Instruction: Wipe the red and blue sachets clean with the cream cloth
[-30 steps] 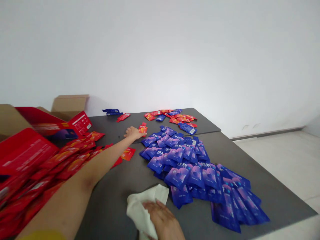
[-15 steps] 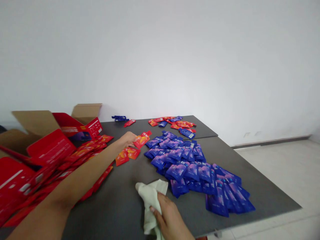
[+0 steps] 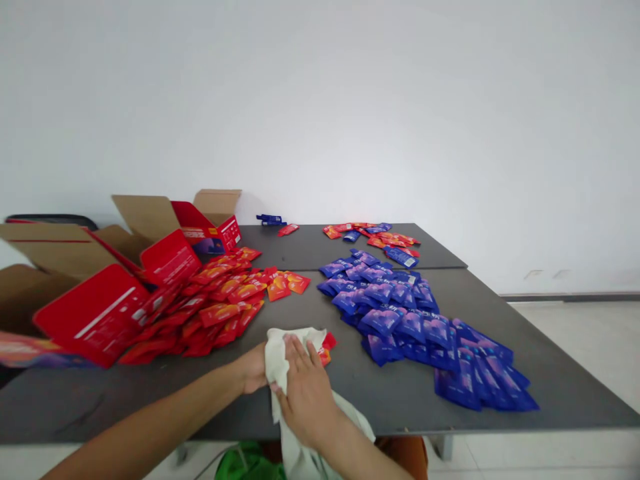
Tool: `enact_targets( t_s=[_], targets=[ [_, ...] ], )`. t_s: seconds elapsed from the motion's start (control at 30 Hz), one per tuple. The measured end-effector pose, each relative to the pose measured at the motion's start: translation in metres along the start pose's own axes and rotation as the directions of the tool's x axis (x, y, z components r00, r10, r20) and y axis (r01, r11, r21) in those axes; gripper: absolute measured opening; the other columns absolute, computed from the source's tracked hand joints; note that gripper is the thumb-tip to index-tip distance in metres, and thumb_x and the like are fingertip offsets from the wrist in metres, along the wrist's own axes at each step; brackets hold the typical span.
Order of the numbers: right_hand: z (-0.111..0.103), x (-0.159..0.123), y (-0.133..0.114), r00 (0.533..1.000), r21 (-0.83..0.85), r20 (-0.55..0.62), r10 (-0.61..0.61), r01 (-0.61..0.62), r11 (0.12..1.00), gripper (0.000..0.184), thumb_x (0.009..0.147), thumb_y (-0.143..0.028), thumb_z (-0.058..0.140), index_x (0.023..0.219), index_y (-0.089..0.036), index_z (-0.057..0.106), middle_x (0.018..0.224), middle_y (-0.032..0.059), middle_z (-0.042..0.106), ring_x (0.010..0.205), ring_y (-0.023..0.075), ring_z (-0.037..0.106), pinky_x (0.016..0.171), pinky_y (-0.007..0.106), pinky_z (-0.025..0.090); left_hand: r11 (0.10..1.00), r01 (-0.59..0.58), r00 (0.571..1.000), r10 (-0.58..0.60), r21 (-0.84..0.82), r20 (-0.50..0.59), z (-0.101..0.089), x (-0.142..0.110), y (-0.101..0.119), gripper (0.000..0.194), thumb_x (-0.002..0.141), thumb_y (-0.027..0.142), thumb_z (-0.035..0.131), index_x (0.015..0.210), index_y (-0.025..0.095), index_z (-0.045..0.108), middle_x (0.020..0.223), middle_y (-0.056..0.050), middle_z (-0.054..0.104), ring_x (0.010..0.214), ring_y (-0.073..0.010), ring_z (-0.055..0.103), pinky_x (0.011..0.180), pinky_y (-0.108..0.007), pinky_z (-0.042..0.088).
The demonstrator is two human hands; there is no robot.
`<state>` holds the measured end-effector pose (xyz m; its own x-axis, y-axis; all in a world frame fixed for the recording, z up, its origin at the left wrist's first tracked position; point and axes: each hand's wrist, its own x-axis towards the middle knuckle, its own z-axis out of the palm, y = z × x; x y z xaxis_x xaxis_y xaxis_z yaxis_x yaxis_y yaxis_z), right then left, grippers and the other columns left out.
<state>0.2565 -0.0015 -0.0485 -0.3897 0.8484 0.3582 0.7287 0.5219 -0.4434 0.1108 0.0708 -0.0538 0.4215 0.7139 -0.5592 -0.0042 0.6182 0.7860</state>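
Note:
My left hand [image 3: 254, 368] is at the table's front, its fingers hidden behind a pale cloth [image 3: 277, 357]. A red-orange pouch [image 3: 327, 348] pokes out from the cloth's right side, apparently held in that hand. My right hand [image 3: 306, 393] presses the cloth over the pouch with its fingers along it, and the rest of the cloth hangs over the table edge. To the left lies a heap of red-orange pouches [image 3: 220, 313], with a few loose ones [image 3: 287, 283] at its far end. On the right, purple-blue pouches [image 3: 390, 320] lie in overlapping rows.
Open red cartons [image 3: 95, 313] with raised brown flaps stand on the left. Mixed red and blue pouches [image 3: 385, 239] lie on the far section of the grey table [image 3: 340, 393], near blue packets [image 3: 270, 219]. Something green [image 3: 247, 463] is below the front edge.
My left hand has drawn back from the loose red-orange pouches to the front, bringing one pouch. The cloth in my right hand now covers most of it. The view has shifted left.

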Motion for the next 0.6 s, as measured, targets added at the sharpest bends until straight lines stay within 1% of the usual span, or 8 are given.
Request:
enact_targets(
  t_s=[0.07,0.13,0.23,0.3,0.37,0.43,0.5,0.6],
  targets=[
    [0.006,0.003,0.009,0.999,-0.028,0.022,0.04,-0.039,0.999,0.059,0.095,-0.035,0.045,0.145,-0.006,0.033,0.149,0.0145,0.032,0.141,0.0241,0.022,0.117,0.047,0.016,1.0,-0.023,0.999,0.023,-0.012,-0.022,0.003,-0.005,-0.008,0.03,0.07,0.033,0.064,0.095,0.018,0.067,0.095,-0.008,0.073,0.082,-0.0203,0.069,0.069,-0.029,0.054],
    [0.005,0.005,0.019,0.991,-0.067,0.022,0.132,-0.131,0.989,0.055,0.098,-0.041,0.037,0.14,-0.005,0.042,0.144,0.0161,0.04,0.14,0.0256,0.025,0.116,0.049,0.016,0.999,-0.035,0.999,0.036,0.033,-0.023,0.007,-0.01,-0.01,0.035,0.066,0.024,0.065,0.1,0.017,0.065,0.087,-0.009,0.073,0.072,-0.0212,0.069,0.067,-0.034,0.054],
    [0.0,0.001,0.019,0.975,-0.116,-0.012,0.223,-0.222,0.968,0.057,0.1,-0.041,0.03,0.137,0.001,0.045,0.141,0.0212,0.042,0.141,0.0274,0.023,0.116,0.051,0.014,0.999,-0.02,1.0,0.021,0.047,-0.019,0.014,-0.014,-0.009,0.04,0.06,0.011,0.062,0.099,0.014,0.064,0.076,-0.008,0.072,0.062,-0.021,0.067,0.065,-0.037,0.054],
    [-0.002,-0.008,0.01,0.989,-0.11,-0.002,0.147,-0.146,0.983,0.057,0.1,-0.041,0.032,0.138,0.001,0.042,0.144,0.0206,0.038,0.142,0.0261,0.019,0.117,0.049,0.014,0.999,-0.035,0.999,0.035,-0.011,-0.034,0.016,-0.014,-0.008,0.033,0.061,0.011,0.06,0.093,0.013,0.065,0.076,-0.009,0.072,0.064,-0.0206,0.067,0.066,-0.035,0.054],
    [-0.003,-0.019,0.002,0.999,-0.083,0.032,0.022,-0.019,0.996,0.055,0.099,-0.041,0.036,0.137,-0.002,0.044,0.148,0.0176,0.033,0.143,0.0241,0.016,0.117,0.045,0.014,0.994,-0.069,0.997,0.067,-0.088,-0.036,0.016,-0.012,-0.008,0.022,0.066,0.016,0.06,0.087,0.011,0.067,0.081,-0.01,0.072,0.069,-0.0205,0.068,0.07,-0.032,0.054],
    [-0.005,-0.023,0.002,0.995,-0.061,0.081,-0.055,0.06,0.996,0.052,0.099,-0.041,0.036,0.135,-0.006,0.047,0.149,0.014,0.032,0.143,0.0213,0.015,0.118,0.042,0.014,0.991,-0.067,0.998,0.064,-0.118,-0.025,0.011,-0.008,-0.006,0.018,0.071,0.021,0.061,0.086,0.011,0.067,0.083,-0.01,0.073,0.072,-0.0207,0.069,0.071,-0.031,0.054],
    [-0.008,-0.02,0.014,0.995,-0.08,0.102,0.01,-0.002,0.997,0.05,0.101,-0.04,0.031,0.134,-0.007,0.049,0.146,0.0139,0.038,0.142,0.0194,0.02,0.118,0.041,0.012,0.998,0.029,0.999,-0.028,-0.056,0.026,0.004,-0.003,-0.001,0.019,0.072,0.018,0.063,0.089,0.011,0.065,0.081,-0.011,0.072,0.072,-0.0217,0.069,0.072,-0.033,0.054],
    [-0.012,-0.008,0.039,0.968,-0.157,0.068,0.242,-0.229,0.961,0.055,0.103,-0.039,0.024,0.137,-0.001,0.044,0.14,0.02,0.044,0.14,0.0215,0.024,0.117,0.044,0.007,0.991,0.133,0.981,-0.134,0.02,0.138,-0.008,0.003,0.007,0.022,0.074,0.01,0.062,0.096,0.008,0.062,0.082,-0.012,0.071,0.077,-0.0227,0.07,0.078,-0.037,0.054]
  ],
)
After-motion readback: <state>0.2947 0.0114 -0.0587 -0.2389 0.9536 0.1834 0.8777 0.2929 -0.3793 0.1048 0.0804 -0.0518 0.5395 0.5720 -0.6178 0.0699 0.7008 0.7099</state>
